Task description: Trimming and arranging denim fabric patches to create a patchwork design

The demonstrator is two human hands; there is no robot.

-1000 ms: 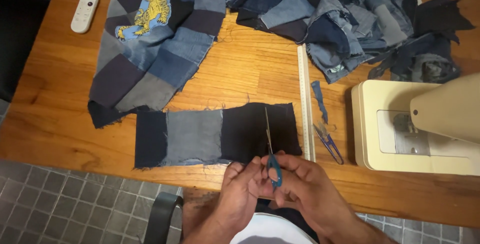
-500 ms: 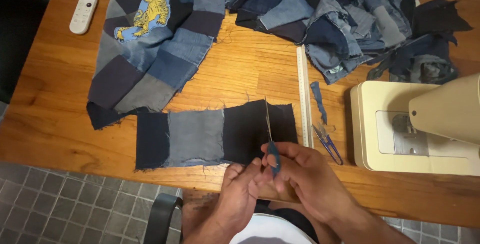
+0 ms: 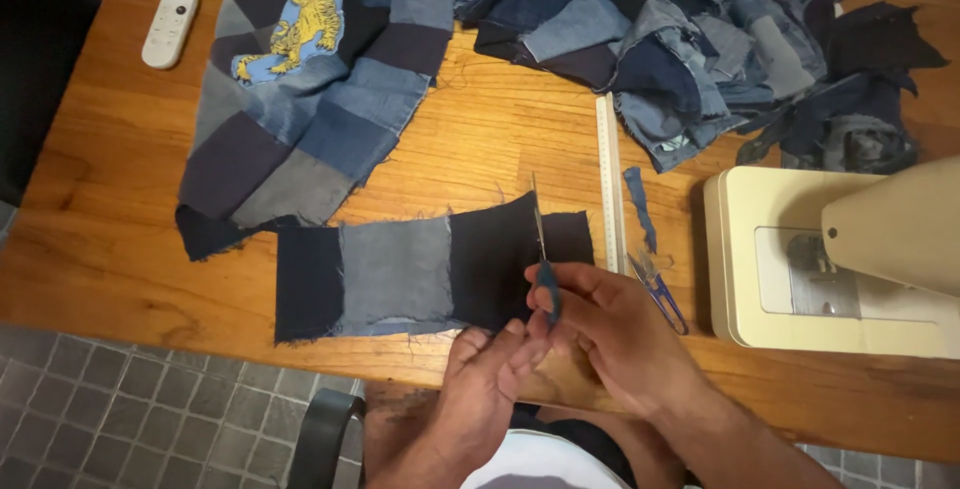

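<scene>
The right hand [image 3: 610, 334] is clenched around the blue handle of a pair of scissors [image 3: 541, 254], whose thin blades point away from the person and run up across the right part of a patchwork strip [image 3: 400, 274]. The left hand [image 3: 485, 384] sits just beside the right one at the near edge of the desk [image 3: 100, 219], fingers curled and pinching the near edge of the strip close to the scissors handle.

The strip lies flat near the desk's front edge and is made of dark navy, grey-blue and black pieces joined side by side; a narrow dark piece lies to the right of the blades. Just right of it a pale ruler [image 3: 609, 184] lies pointing from near to far. A thin scrap of blue cloth [image 3: 638, 209] lies beside the ruler, and small blue thread snips [image 3: 660, 289] lie just right of the right hand.

Farther left, a larger patchwork cloth [image 3: 300, 139] bearing a yellow tiger patch [image 3: 300, 24] spreads across the desk. A white remote control [image 3: 170, 24] lies at the far left. A heap of denim pieces [image 3: 700, 39] fills the far right, and a cream sewing machine [image 3: 830, 259] stands at the right edge.
</scene>
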